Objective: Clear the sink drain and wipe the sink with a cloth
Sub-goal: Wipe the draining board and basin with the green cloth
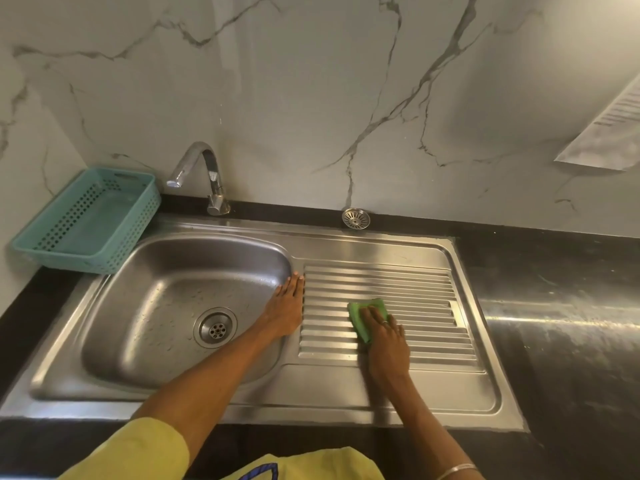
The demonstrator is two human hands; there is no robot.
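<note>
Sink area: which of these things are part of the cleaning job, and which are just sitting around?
Part of the job:
green cloth under the right hand
sink, left hand flat on it
drain
strainer, lying out on the counter

Just sitting around:
teal basket
tap
paper on the wall

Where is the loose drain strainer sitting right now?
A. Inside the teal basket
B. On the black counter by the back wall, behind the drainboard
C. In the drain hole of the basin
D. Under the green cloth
B: the drain strainer rests on the black counter at the foot of the marble wall, behind the ribbed drainboard, well apart from the basin's drain and the teal basket.
</note>
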